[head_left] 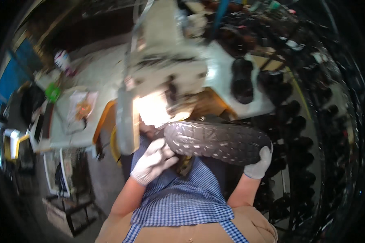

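Note:
A black shoe (215, 141) is held up on its side before me, its studded dark sole facing me. My right hand (260, 164), in a white glove, is closed round its right end, with the thumb over the sole. At the shoe's left end, my left hand (152, 162), also in a white glove, has its fingers apart and slightly bent. Those fingers are close to the shoe's edge; whether they touch it is unclear. Just beyond the shoe stands a pale machine (170, 77), blurred, with a bright light (152, 109) low on its front.
A white worktable (103, 73) with orange edging extends left, bearing a clear bag (83, 106) and a green item (52, 92). Another dark shoe (242, 81) lies on the table's right part. Racks of dark shoes (300, 146) fill the right side. A low metal-framed stand (71, 212) is at lower left.

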Tool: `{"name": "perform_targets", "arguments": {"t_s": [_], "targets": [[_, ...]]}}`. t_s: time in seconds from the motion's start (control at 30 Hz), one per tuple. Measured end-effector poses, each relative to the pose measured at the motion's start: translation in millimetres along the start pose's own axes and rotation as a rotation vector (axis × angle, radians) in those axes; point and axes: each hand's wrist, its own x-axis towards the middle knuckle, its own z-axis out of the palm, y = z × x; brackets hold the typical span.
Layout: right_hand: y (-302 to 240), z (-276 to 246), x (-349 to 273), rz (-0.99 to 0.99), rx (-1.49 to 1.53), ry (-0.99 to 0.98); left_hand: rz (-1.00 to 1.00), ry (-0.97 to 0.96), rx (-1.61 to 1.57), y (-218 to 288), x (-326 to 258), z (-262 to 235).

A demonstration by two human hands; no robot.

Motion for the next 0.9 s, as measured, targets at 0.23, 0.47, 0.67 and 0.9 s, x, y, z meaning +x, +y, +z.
{"name": "perform_targets", "arguments": {"t_s": [0.23,0.47,0.67,0.9], "targets": [[45,48,97,-0.806,-1.134,-0.262,-0.185,0.152,-0.099,-29,11,-26],[109,8,143,-1.05,-1.553,-0.541,-0.074,0.315,0.006,-35,8,-27],[75,-52,190,-0.526,-1.932,-0.305,-0.058,0.396,-0.004,-34,2,-42],[-34,-3,89,-0.742,-1.009,0.065,-0.122,0.233,-0.036,-46,17,-15]]}}
